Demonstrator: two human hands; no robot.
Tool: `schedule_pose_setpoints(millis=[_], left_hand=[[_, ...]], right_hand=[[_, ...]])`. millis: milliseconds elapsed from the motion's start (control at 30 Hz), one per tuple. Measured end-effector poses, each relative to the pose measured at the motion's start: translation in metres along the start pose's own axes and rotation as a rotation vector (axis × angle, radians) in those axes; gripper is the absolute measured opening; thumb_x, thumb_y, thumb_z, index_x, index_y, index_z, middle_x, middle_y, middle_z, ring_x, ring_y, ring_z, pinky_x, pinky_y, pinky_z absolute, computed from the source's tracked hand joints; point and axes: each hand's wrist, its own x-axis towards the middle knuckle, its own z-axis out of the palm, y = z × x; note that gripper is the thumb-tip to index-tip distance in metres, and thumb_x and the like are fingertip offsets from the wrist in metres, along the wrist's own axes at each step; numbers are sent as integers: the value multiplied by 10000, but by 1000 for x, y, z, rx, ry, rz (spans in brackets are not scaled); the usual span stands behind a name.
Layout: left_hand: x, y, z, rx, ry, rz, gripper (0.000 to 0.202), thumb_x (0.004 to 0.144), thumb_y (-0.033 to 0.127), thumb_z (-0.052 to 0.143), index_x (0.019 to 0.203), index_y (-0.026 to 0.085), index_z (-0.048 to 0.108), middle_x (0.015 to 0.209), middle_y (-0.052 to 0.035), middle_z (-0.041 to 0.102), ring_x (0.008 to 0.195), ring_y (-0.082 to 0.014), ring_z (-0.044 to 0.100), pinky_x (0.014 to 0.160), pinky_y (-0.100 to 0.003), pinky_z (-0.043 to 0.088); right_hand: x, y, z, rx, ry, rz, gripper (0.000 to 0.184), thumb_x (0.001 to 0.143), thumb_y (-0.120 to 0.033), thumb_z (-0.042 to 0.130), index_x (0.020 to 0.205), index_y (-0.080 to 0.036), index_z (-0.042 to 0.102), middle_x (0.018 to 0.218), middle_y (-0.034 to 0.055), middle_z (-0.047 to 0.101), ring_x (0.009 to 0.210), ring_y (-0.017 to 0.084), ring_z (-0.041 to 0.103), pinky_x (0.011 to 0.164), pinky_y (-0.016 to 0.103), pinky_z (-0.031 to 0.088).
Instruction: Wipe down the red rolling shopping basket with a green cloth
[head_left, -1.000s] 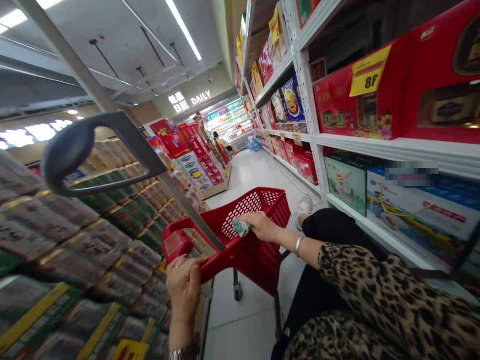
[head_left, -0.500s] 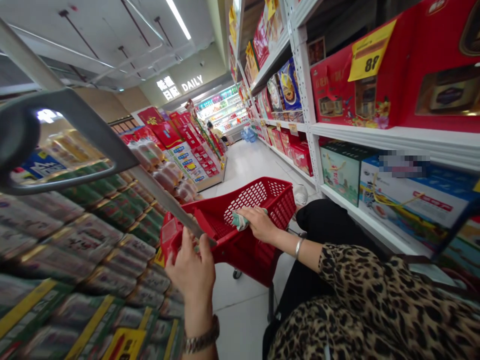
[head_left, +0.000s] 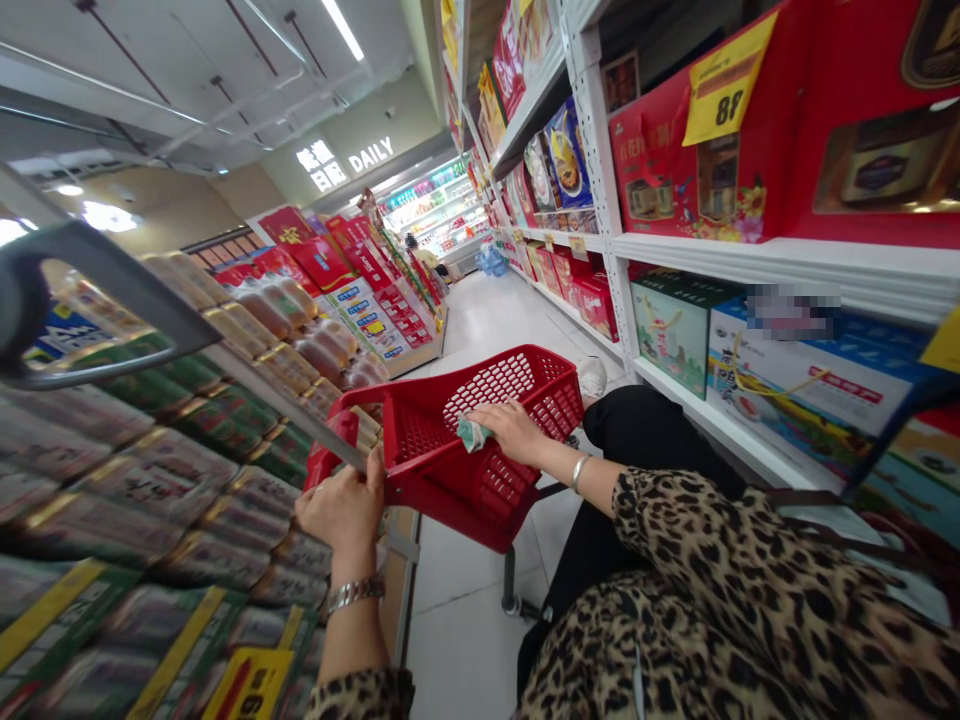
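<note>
A red shopping basket cart [head_left: 450, 490] with perforated sides stands tilted in front of me. Its grey metal pole [head_left: 277, 400] runs up to a grey loop-shaped handle [head_left: 180, 320] at the upper left. My left hand [head_left: 345, 505] is closed around the pole's lower end, beside the red rim. In my right hand [head_left: 511, 432] is a crumpled green-and-white cloth [head_left: 473, 431], pressed against the near upper rim of the basket. The visible inside of the basket shows only red plastic.
Stacked packs of shrink-wrapped cans [head_left: 150, 490] line the left side. On the right, white shelves [head_left: 750, 258] hold red gift boxes [head_left: 697, 170] and a blue-and-white carton [head_left: 810, 385]. White floor tiles [head_left: 480, 310] lead to a lit display fridge [head_left: 442, 210], with a person near it.
My left hand has closed round the pole, after its fingers and thumb stood more apart. The basket has tipped somewhat, and the right hand with the cloth has shifted slightly left.
</note>
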Motion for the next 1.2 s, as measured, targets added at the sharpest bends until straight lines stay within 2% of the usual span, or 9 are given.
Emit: schedule_pose_setpoints(millis=[200,367,467,633,833,933,1000,1100,1200], left_hand=[[16,-31,19,-78,24,19,574,891,571,351,575,185,635,636,-140,679,648,-235,579,713,-354,307],[17,-45,24,-130,44,29,526,875,547,387,525,202,574,584,-120,638,617,-217,540,698,-358,303],[15,-48,22,-150,64,-1,529,870,553,391,491,214,536,557,-112,611,587,-208,509,691,-366,307],[6,-45,12,-155,83,-47,529,868,569,415,482,225,526,522,-95,576,577,-212,498,700,-378,319],[-17,-29,-9,-131,124,-86,525,885,575,424,504,222,503,509,-73,552,579,-206,490,748,-389,336],[-28,-21,-17,-135,130,-67,490,883,549,458,523,219,503,525,-62,555,602,-204,504,768,-385,334],[-32,-18,-21,-144,129,-54,465,879,526,479,531,219,506,542,-61,562,623,-206,515,774,-383,332],[-35,-18,-22,-138,123,-49,452,870,520,491,527,225,491,543,-64,554,632,-212,509,776,-389,329],[-35,-19,-22,-131,107,-48,450,870,519,475,521,236,470,534,-68,539,636,-221,498,780,-402,326]], right_hand=[[-13,37,-12,-121,-20,84,594,926,-11,396,1401,-326,564,1423,52,617,1303,226,541,1180,624,215],[-17,66,-6,-193,73,260,616,954,-44,322,1464,-340,500,1339,32,658,1223,209,575,1181,580,279],[-20,68,-6,-204,103,295,641,946,-36,307,1494,-327,463,1325,41,658,1223,215,562,1185,578,271],[-25,38,-7,-157,122,238,570,907,-44,392,1414,-226,578,1388,114,624,1263,272,541,1190,557,239],[-10,-39,13,45,11,-24,546,910,-52,444,1422,-205,556,1415,97,615,1265,233,560,1157,458,322],[0,-79,24,129,-2,-159,515,948,-110,486,1452,-212,512,1449,87,590,1282,208,551,1157,424,334],[2,-97,27,161,2,-243,486,979,-172,505,1463,-211,493,1465,93,575,1312,198,529,1166,424,327],[-4,-100,26,146,-2,-318,478,995,-183,495,1471,-228,485,1481,91,562,1351,188,499,1171,429,311],[-16,-81,19,97,-30,-301,520,970,-79,440,1456,-253,506,1497,83,552,1389,186,471,1181,454,272]])
